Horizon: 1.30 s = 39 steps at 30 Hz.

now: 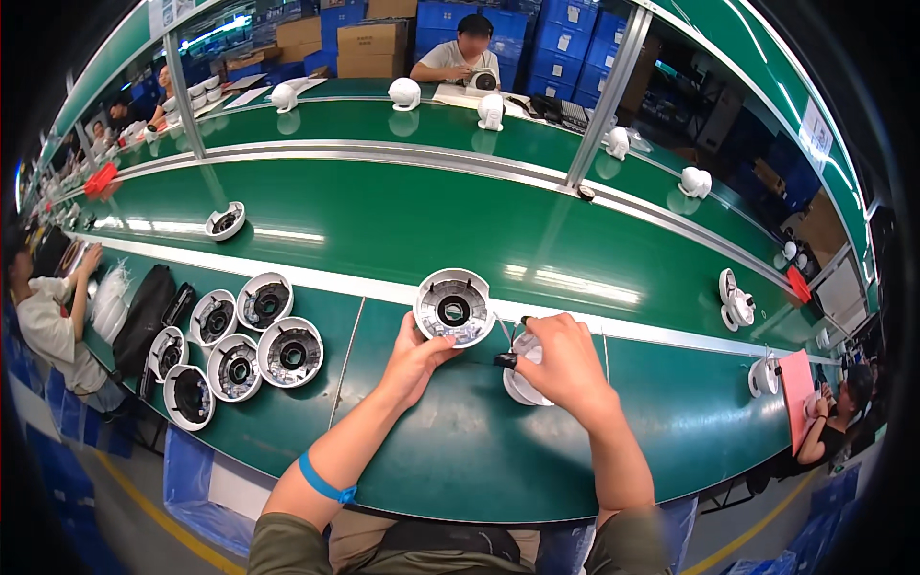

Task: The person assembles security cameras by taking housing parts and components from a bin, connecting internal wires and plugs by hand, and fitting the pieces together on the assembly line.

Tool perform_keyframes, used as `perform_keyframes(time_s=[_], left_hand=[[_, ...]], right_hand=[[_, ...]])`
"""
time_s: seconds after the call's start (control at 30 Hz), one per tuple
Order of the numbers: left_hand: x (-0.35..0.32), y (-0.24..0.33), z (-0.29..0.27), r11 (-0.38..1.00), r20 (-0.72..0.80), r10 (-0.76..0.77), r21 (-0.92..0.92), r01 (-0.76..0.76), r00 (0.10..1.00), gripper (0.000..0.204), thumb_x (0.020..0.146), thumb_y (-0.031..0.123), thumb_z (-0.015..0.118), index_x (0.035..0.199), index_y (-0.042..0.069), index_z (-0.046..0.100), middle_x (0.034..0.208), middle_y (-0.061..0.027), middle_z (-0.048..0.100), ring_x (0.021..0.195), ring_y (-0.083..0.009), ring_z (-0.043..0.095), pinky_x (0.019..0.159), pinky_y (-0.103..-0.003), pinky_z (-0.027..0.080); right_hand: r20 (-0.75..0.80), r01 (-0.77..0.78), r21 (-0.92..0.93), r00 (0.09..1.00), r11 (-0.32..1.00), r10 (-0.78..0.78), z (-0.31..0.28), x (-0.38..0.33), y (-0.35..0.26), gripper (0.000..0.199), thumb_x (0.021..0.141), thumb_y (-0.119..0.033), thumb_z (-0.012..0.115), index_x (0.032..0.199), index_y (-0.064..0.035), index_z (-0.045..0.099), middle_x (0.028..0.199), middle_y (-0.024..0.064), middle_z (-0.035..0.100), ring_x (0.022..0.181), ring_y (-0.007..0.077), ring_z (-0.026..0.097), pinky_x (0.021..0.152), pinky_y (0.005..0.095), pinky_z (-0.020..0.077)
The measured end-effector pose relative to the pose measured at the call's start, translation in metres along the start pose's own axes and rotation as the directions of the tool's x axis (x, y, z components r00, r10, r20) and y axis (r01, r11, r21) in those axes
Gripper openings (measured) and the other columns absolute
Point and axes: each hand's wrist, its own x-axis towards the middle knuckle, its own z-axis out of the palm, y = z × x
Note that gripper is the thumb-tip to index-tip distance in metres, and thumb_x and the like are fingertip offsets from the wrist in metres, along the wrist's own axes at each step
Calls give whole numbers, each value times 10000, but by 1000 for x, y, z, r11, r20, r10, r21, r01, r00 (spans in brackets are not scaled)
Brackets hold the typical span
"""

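Observation:
My left hand is closed on the lower rim of a white round camera housing, its thumb pressed on the inside. The housing tilts toward me, showing a black ring and small parts inside. Close by on the right, the fingers of my right hand curl over a white rounded camera part, partly hidden beneath them. Dark tips show at its thumb and forefinger; whether these are finger covers or small parts I cannot tell. A thin pale cable runs between the two white pieces.
Several open white housings stand grouped on the green bench at left, beside a black bag. Another housing lies on the green belt; white camera units stand on it at right. Co-workers sit across and at both sides.

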Motion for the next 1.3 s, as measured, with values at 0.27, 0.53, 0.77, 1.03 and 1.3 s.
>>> perform_keyframes(time_s=[0.27, 0.53, 0.77, 1.03, 1.3], left_hand=[[16, 32, -59, 967, 146, -56, -240, 90, 988, 478, 978, 142, 598, 1386, 118, 350, 1370, -101, 527, 1273, -242, 574, 1055, -466, 499], [20, 44, -120, 956, 275, -84, -249, 155, 958, 619, 1086, 559, 378, 1499, 102, 436, 1412, -68, 569, 1296, -200, 560, 1091, -427, 473], [33, 46, -166, 950, 350, -44, -275, 147, 936, 652, 1069, 576, 417, 1504, 92, 447, 1391, -54, 590, 1281, -176, 573, 1100, -397, 468], [56, 34, -204, 956, 389, -36, -256, 145, 920, 614, 1075, 470, 474, 1525, 57, 407, 1411, -73, 572, 1295, -179, 561, 1101, -385, 458], [65, 28, -221, 977, 391, -15, -190, 96, 920, 702, 1019, 376, 592, 1568, 36, 317, 1480, -120, 495, 1362, -213, 495, 1132, -367, 405]], right_hand=[[37, 5, 140, 999, 990, -10, 80, 45, -42, 187, 800, -71, 715, 968, 6, 742, 884, 161, 706, 875, 340, 651, 785, 453, 510], [90, 119, 375, 982, 919, -163, 141, 66, -76, 184, 790, -3, 674, 965, 39, 711, 884, 152, 680, 754, 344, 670, 658, 407, 528], [126, 58, 388, 985, 920, -116, 192, 81, -90, 172, 795, -52, 701, 949, 25, 718, 873, 144, 693, 770, 365, 682, 681, 420, 542], [-29, 420, 111, 908, 901, -419, 245, 99, -79, 226, 711, -48, 744, 919, -25, 659, 800, 93, 619, 750, 286, 664, 581, 414, 528], [-42, 523, 45, 852, 851, -521, 270, 108, -80, 265, 671, -89, 773, 891, -30, 638, 756, 76, 573, 688, 244, 639, 528, 377, 496]])
